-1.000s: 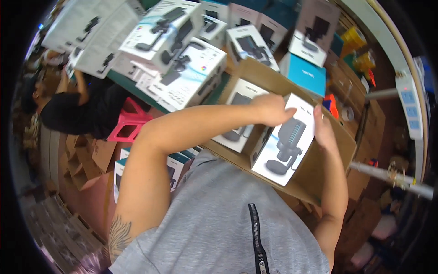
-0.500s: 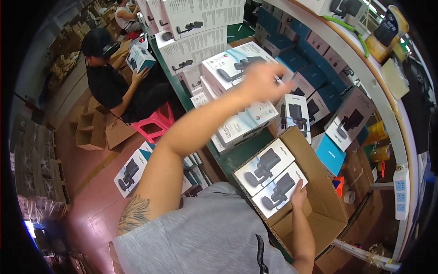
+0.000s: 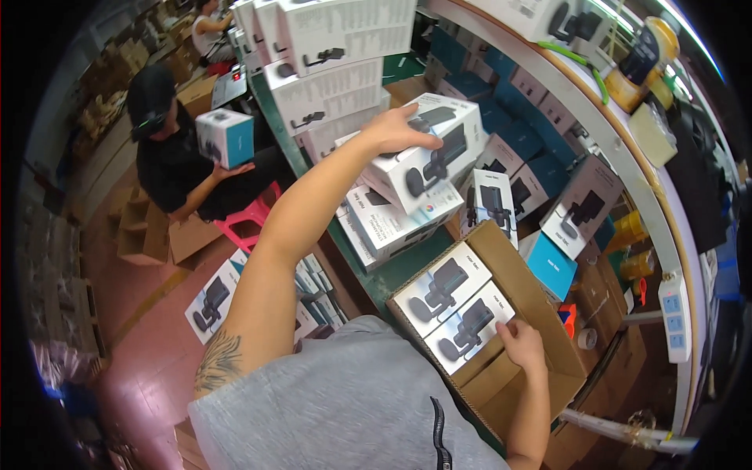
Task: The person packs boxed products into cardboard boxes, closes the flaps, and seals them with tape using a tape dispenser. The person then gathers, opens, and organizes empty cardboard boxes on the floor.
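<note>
My left hand (image 3: 401,131) grips a white microphone box (image 3: 442,160) printed with a black microphone. That box sits tilted over a stack of similar boxes (image 3: 399,223), its front face turned toward me. At my right, an open brown carton (image 3: 540,364) holds two white microphone boxes (image 3: 442,286) side by side in its far left part. My right hand (image 3: 523,345) is inside the carton with curled fingers, thumb at the right edge of the nearer packed box (image 3: 470,325). Part of its fingers is hidden.
Tall stacks of white boxes (image 3: 345,39) stand at the back. More boxes (image 3: 492,200) stand beyond the carton, below a curved shelf (image 3: 619,117). A co-worker in black (image 3: 176,149) sits at the left, holding a box (image 3: 225,139). Further boxes (image 3: 210,301) are low at my left.
My left hand has come down onto the microphone box, which is now tilted toward me. My right hand has shifted slightly on the packed box. The co-worker has raised and turned their box.
</note>
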The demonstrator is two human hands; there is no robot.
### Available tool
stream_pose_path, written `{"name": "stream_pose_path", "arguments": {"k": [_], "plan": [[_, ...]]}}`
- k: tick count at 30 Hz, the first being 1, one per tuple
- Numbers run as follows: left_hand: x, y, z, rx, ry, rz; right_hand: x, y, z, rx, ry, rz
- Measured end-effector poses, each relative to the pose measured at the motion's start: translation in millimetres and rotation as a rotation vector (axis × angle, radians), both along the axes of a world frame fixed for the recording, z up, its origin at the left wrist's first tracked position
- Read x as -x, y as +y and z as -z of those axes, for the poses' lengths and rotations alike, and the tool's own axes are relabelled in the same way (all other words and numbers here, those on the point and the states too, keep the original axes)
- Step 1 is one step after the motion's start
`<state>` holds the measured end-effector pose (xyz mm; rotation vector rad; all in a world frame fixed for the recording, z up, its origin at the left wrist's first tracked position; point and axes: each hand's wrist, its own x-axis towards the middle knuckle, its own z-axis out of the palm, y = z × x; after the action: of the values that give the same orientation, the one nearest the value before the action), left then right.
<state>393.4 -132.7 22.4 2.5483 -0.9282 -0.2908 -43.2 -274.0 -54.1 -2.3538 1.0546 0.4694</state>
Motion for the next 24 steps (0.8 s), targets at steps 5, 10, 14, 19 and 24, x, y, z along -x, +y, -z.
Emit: {"name": "stream_pose_path", "arguments": {"k": [5, 10, 14, 19, 24], "plan": [[93.0, -6.2, -11.0, 0.994, 1.140, 0.649, -9.5, 21.9, -51.8, -0.640, -1.046, 0.218], [234.5, -13.7, 3.0, 0.761, 0.601, 0.945, 34.2, 33.5, -55.2, -0.894, -1.606, 0.317], [302.6, -17.5, 27.5, 0.392, 1.275, 0.741, 72.5, 48.0, -59.4, -0.988, -1.348, 0.635], [342.7, -28.9, 35.7, -0.049, 1.429, 0.601, 114.9, 56.0, -28.4, -0.860, -1.180, 1.022], [362.3, -71.4, 78.5, -0.022, 1.310, 0.557, 101.9, 41.1, -17.6, -0.798, -0.994, 1.309]]}}
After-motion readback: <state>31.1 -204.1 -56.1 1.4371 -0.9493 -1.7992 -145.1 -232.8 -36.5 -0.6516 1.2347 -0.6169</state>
